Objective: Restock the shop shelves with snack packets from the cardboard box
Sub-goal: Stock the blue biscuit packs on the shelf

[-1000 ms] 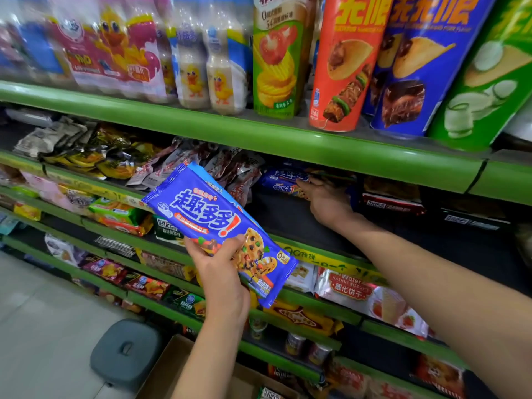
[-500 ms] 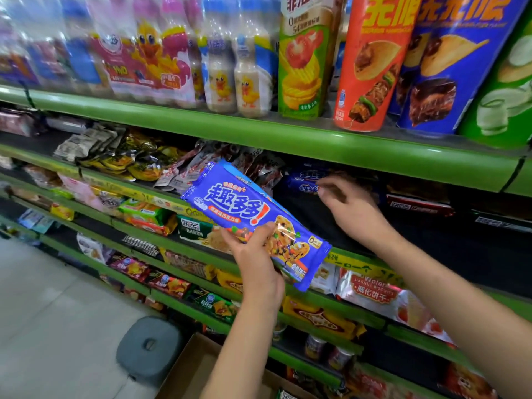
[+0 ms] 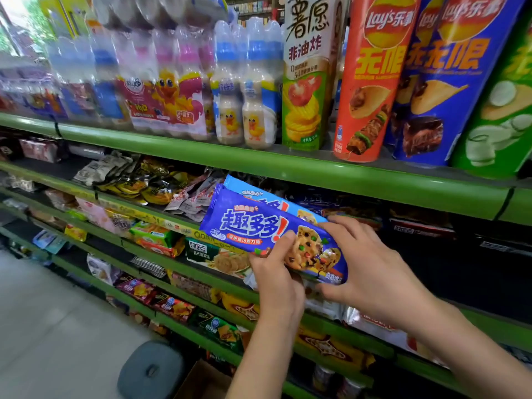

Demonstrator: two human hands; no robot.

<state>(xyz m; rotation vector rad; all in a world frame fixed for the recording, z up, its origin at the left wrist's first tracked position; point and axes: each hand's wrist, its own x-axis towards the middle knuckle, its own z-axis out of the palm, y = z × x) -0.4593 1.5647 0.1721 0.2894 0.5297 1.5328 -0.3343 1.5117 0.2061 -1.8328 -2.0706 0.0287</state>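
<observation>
A dark blue cookie packet (image 3: 247,226) with white lettering is held tilted in front of the second shelf (image 3: 161,217). A lighter blue packet (image 3: 253,191) shows right behind its upper edge. My left hand (image 3: 277,276) grips the packet's lower edge, thumb on its front. My right hand (image 3: 374,269) holds the packet's right end, fingers on top and thumb beneath. The open cardboard box (image 3: 201,381) sits on the floor below my left forearm; its inside is mostly hidden.
Drink bottles (image 3: 244,90) and tall crisp tubes (image 3: 374,82) fill the top green shelf (image 3: 316,171). A dark gap (image 3: 460,269) lies on the second shelf behind my right hand. Lower shelves hold several snack packs. A grey stool (image 3: 149,372) stands by the box.
My right hand has drawn back from deep in the shelf and taken the packet's right end. The packet has risen closer to the shelf, and the view has tilted upward.
</observation>
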